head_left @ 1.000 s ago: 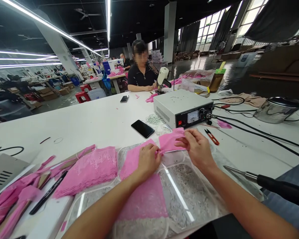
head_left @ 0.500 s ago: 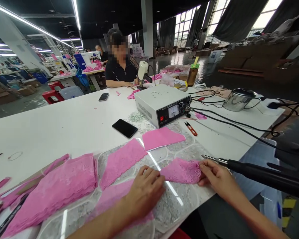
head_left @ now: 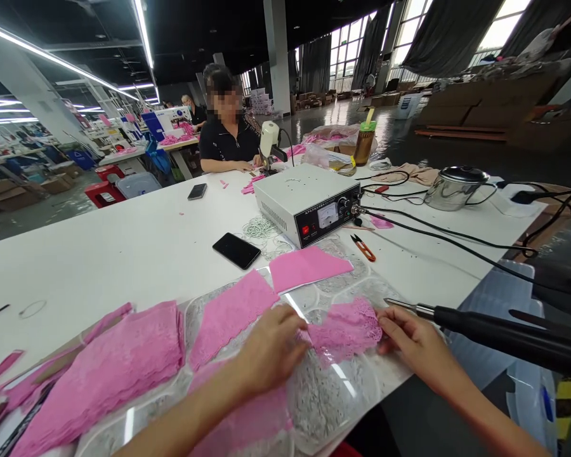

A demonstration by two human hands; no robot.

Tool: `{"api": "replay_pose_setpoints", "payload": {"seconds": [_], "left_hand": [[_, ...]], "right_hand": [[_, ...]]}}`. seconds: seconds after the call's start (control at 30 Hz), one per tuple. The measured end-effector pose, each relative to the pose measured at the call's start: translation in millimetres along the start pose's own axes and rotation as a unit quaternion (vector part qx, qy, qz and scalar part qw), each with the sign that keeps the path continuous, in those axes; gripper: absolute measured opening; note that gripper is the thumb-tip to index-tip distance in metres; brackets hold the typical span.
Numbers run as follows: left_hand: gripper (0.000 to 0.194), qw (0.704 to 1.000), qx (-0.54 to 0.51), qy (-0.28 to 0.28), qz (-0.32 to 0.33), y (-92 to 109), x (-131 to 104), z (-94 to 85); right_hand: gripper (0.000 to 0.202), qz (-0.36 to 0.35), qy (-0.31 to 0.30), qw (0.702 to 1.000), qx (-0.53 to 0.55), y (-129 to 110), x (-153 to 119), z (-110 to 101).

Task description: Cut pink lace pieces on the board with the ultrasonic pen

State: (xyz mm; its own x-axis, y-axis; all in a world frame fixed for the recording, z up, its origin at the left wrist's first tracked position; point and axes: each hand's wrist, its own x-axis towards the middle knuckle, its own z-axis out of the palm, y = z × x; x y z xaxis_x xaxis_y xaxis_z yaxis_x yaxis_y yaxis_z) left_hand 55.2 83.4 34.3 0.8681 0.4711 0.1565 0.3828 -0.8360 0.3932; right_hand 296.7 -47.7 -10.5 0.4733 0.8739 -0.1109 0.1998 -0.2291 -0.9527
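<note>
A pink lace piece is stretched between my two hands just above a grey marble-patterned sheet. My left hand, slightly blurred, pinches its left end. The right end is pinched between thumb and fingers of my right hand. A black-handled pen tool with a metal tip lies along the top of my right hand, its tip pointing left; how it is supported I cannot tell. Flat pink pieces lie near my left hand: one lace piece, one plain panel, and one sheer piece partly under my forearm.
A stack of pink lace lies at left. Beyond the sheet stand a control box with cables, a phone, orange thread snips and a glass pot. A co-worker sits across the table at a machine.
The lace piece has opened out from a folded shape and spread wider. My left hand has lifted slightly and its fingers have closed on the left end. My right hand has barely moved.
</note>
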Motion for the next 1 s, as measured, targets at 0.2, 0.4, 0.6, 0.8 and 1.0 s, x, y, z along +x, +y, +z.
{"api": "replay_pose_setpoints", "payload": {"seconds": [0.2, 0.4, 0.6, 0.8, 1.0], "left_hand": [[0.01, 0.989, 0.062, -0.037, 0.131, 22, -3, 36.6], [0.013, 0.987, 0.012, -0.053, 0.151, 23, -17, 13.8], [0.011, 0.979, -0.006, -0.044, 0.2, 19, -24, 7.4], [0.014, 0.98, 0.07, -0.016, 0.186, 13, -25, 10.9], [0.012, 0.978, 0.077, 0.057, 0.187, 17, -21, 12.4]], "right_hand": [[0.035, -0.005, 0.026, 0.993, -0.115, 3, -10, -10], [0.025, -0.101, 0.085, 0.956, -0.261, -4, -24, -16], [0.02, -0.232, 0.071, 0.892, -0.382, -8, -9, 7], [0.017, -0.204, 0.103, 0.861, -0.455, 15, -14, -11], [0.018, -0.246, 0.057, 0.889, -0.383, -5, -17, -6]]}}
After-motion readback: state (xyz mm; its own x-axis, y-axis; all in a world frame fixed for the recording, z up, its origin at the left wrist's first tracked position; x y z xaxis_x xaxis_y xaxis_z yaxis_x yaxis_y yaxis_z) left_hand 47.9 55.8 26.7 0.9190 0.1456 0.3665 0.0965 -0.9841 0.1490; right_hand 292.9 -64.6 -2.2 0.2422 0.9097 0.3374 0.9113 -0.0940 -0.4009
